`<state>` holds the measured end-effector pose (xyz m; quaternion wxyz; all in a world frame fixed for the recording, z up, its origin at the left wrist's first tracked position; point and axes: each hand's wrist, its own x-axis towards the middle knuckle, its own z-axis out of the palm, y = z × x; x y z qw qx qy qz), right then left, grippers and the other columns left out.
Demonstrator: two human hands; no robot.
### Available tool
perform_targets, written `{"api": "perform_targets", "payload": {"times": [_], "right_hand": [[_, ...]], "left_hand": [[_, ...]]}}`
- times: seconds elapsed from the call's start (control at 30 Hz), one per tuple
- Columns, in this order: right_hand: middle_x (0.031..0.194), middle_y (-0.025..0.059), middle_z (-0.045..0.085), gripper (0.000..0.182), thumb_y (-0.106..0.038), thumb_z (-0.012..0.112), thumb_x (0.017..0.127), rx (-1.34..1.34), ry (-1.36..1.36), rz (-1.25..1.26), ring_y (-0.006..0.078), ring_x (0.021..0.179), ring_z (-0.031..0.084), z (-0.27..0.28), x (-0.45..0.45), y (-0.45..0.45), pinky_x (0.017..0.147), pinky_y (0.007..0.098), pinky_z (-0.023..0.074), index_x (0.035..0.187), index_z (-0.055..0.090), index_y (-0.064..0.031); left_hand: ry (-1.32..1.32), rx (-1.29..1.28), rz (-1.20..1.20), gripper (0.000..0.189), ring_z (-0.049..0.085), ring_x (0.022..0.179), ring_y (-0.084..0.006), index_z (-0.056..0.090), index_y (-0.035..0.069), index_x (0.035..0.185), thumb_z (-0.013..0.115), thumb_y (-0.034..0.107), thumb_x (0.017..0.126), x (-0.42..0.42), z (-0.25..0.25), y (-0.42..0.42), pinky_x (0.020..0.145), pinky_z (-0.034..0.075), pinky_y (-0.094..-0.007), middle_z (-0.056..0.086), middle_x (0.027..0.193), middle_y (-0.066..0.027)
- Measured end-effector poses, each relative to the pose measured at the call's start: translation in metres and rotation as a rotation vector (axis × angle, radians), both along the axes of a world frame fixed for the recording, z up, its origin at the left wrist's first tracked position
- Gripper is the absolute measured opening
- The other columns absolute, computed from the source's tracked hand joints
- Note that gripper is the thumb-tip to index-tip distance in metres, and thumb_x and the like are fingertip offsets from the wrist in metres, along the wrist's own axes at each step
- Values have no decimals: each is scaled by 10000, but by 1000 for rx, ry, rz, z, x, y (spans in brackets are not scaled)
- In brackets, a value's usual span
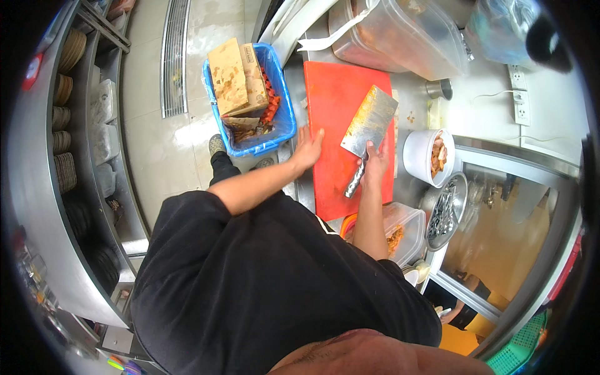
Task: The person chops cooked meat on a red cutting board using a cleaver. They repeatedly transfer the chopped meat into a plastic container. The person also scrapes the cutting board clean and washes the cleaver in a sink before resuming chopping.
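Note:
My right hand [375, 161] holds a cleaver [372, 122] where its broad blade meets the handle, above a red cutting board [335, 183]. Orange-brown residue clings to the blade, which points away from me. At the board's left edge is my left hand [309, 147], with its fingers apart and nothing in it; whether it touches the board I cannot tell. Right of the board stands a white plastic tub [419, 157] with pieces of what looks like cooked meat [438, 157]. A clear plastic container [412, 225] with orange-brown food sits near my right forearm.
A blue-lined bin [286, 112] with cardboard stands left of the board. Large clear containers [398, 37] are at the back. A metal bowl of utensils [443, 215] is at the right. Dish shelves [89, 140] line the far left. Another person's hand [452, 316] shows at lower right.

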<state>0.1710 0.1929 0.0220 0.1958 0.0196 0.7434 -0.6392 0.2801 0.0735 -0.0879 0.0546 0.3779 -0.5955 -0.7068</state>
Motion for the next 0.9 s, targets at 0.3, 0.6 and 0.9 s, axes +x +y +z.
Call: {"api": "perform_targets", "payload": {"times": [0.3,0.6,0.9], "right_hand": [[1179,97,648,686,-46,571,974,18,54,84,93,679,583,-24,9,12,446,232,444,1577,249,-96],[1280,88,610,675,-50,565,978,81,58,125,82,724,587,-29,5,12,467,218,443,1574,248,-75],[1118,46,658,687,-82,602,972,52,59,84,61,663,551,-22,6,-1,453,218,442,1571,265,-89]], "left_hand": [[-154,-242,233,853,80,1521,-411,132,-36,1559,359,572,1005,-130,-6,-149,1212,126,-559,82,1631,-279],[0,-307,530,842,154,1503,-425,189,-106,1525,360,548,1023,-101,3,-252,1223,166,-436,181,1602,-303],[-308,-310,49,725,583,1239,-390,549,31,1388,711,451,819,59,-190,-97,1053,448,-406,612,1308,-259]]}}
